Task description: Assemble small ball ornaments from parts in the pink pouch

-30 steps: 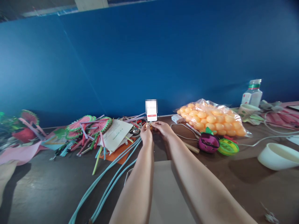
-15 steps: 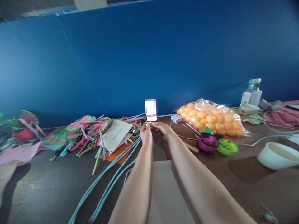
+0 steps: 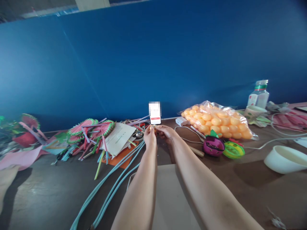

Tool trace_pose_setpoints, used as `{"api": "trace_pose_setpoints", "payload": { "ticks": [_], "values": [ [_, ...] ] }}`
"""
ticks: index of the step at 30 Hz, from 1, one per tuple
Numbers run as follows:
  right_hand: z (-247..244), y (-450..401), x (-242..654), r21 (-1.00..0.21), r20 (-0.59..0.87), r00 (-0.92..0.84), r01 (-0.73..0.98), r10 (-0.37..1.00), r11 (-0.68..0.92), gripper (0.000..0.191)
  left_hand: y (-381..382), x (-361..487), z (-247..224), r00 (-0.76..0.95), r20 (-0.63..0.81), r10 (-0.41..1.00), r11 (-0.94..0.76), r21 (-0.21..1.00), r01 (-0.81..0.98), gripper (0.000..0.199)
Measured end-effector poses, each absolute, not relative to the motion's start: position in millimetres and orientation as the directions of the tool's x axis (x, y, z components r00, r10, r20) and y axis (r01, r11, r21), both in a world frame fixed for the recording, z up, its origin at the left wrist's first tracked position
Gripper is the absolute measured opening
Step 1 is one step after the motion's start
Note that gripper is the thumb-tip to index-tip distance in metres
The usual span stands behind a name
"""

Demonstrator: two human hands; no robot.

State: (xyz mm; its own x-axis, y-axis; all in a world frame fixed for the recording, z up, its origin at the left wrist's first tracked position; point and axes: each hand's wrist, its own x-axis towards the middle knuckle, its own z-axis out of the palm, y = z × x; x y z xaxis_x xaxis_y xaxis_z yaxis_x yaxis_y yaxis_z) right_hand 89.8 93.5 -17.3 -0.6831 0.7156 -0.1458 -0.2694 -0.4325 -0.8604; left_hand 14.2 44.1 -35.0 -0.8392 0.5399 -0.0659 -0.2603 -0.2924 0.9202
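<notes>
Both arms stretch forward over the table, and the hands meet in front of an upright phone (image 3: 155, 115) with a lit screen. A small shiny gold-coloured object (image 3: 153, 127) sits between the fingertips, too small for me to tell its kind. My left hand (image 3: 149, 136) is closed and pinches it from the left. From the right, the closed fingers of my right hand (image 3: 167, 133) reach the same object. Their undersides are hidden. Just left of the hands lie a round metal piece (image 3: 138, 135) and some red-handled things, partly covered.
Left of my arms are pale blue tubes (image 3: 117, 167), papers (image 3: 120, 137) and watermelon-coloured paper fans (image 3: 87, 126). On the right lie a bag of orange balls (image 3: 216, 121), a purple basket (image 3: 213, 146), a yellow-green basket (image 3: 233, 150), a white bowl (image 3: 285, 159) and a bottle (image 3: 259, 94). A blue partition (image 3: 144, 57) stands behind.
Almost nothing differs. The view has shifted very slightly, and both hands stay together at the small gold-coloured object.
</notes>
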Motion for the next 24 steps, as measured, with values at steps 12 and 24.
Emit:
{"api": "trace_pose_setpoints", "payload": {
  "ticks": [12,24],
  "values": [
    [-19.1,95.3,89.1,-0.837,-0.129,-0.72,-0.289,0.682,-0.464,0.016,43.0,16.0,-33.2,-0.843,-0.073,0.533,-0.297,0.917,-0.268,0.028],
    [-17.5,92.7,88.3,-0.837,-0.131,-0.709,-0.295,0.693,-0.461,0.018,43.1,17.1,-31.4,-0.841,-0.081,0.535,-0.319,0.902,-0.29,0.027]
  ]
}}
